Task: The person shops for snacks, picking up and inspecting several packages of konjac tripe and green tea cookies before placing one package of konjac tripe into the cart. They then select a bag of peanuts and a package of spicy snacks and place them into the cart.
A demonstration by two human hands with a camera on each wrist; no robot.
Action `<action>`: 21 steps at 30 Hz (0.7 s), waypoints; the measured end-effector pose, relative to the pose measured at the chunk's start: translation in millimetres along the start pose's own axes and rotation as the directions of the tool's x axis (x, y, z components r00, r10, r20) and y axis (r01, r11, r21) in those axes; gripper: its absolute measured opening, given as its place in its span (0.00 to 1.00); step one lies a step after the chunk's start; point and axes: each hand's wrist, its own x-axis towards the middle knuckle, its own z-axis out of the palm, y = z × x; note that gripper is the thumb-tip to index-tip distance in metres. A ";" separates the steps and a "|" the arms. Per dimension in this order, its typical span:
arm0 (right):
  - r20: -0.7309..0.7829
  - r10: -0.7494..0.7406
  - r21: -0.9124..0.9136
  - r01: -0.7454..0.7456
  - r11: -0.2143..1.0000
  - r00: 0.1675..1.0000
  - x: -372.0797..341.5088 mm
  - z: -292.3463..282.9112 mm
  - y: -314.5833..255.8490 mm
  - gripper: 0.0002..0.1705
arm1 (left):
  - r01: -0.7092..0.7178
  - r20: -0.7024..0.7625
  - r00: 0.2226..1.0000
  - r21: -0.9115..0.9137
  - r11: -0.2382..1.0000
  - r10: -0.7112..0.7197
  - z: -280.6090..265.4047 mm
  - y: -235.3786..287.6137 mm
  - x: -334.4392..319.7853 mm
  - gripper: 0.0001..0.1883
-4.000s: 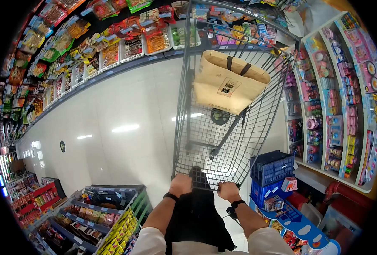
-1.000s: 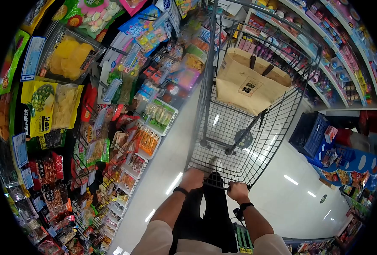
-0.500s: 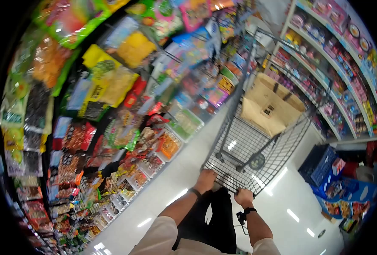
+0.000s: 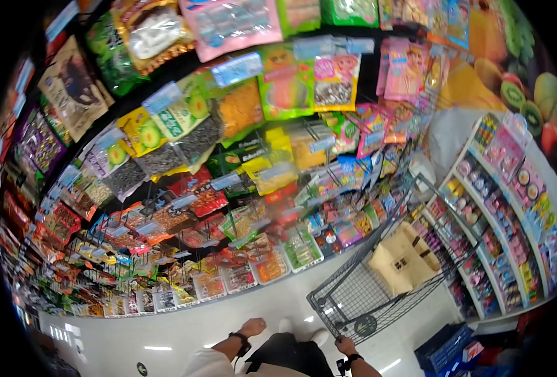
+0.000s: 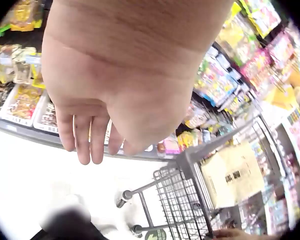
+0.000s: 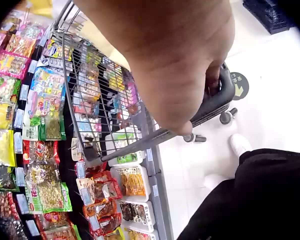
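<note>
My right hand [image 4: 346,345] grips the handle of a grey wire shopping cart [image 4: 334,316]. In the right wrist view its fingers wrap the dark handle bar [image 6: 152,138]. My left hand [image 4: 252,327] is off the cart, to its left, over the floor. Seen in the left wrist view, its fingers [image 5: 96,142] hang down nearly straight and hold nothing. A tan shopping bag [image 4: 404,261] with dark handles and black print stands at the far end of the cart basket.
Hanging snack packets [image 4: 288,88] fill the shelving ahead, above a row of white trays [image 4: 210,286]. White shelves of small colourful goods [image 4: 482,226] stand right of the cart. Blue crates [image 4: 442,345] sit at lower right. Pale tiled floor [image 4: 184,333] runs along the shelf.
Both hands were on the cart handle; the left has let go and moved left. The view has turned toward the snack shelf, and the cart now sits lower right.
</note>
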 end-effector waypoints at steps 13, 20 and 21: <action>-0.042 -0.065 -0.151 0.058 0.987 0.997 -7.3 -0.8 7.8 0.24 | 0.484 0.100 0.829 -0.620 0.617 -0.550 71.6 -88.1 -168.6 0.18; 0.059 0.143 -0.238 -0.125 0.963 0.988 -21.5 -8.0 -55.0 0.36 | 0.375 0.026 0.810 -0.791 0.484 -0.586 77.2 -124.2 -193.7 0.16; 0.052 0.171 -0.251 -0.153 0.956 0.984 -23.0 -6.5 -61.8 0.36 | 0.386 0.020 0.799 -0.783 0.487 -0.601 71.7 -127.4 -194.4 0.16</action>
